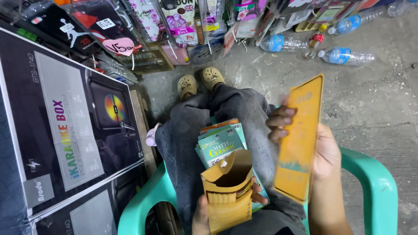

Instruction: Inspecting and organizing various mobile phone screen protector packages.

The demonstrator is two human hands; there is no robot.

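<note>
Concrete floor (370, 113), two hand-held yellow packets (298, 143)

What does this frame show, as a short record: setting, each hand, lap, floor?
setting: person seated on a green plastic chair, legs in grey trousers, concrete floor
left hand: holds an open orange-brown packet by its lower part, flap raised
right hand: grips a flat yellow sleeve, held upright
lap: stack of teal and orange flat packets
left side: large dark printed box
floor ahead: plastic water bottles, hanging phone cases
feet: tan clogs
</note>
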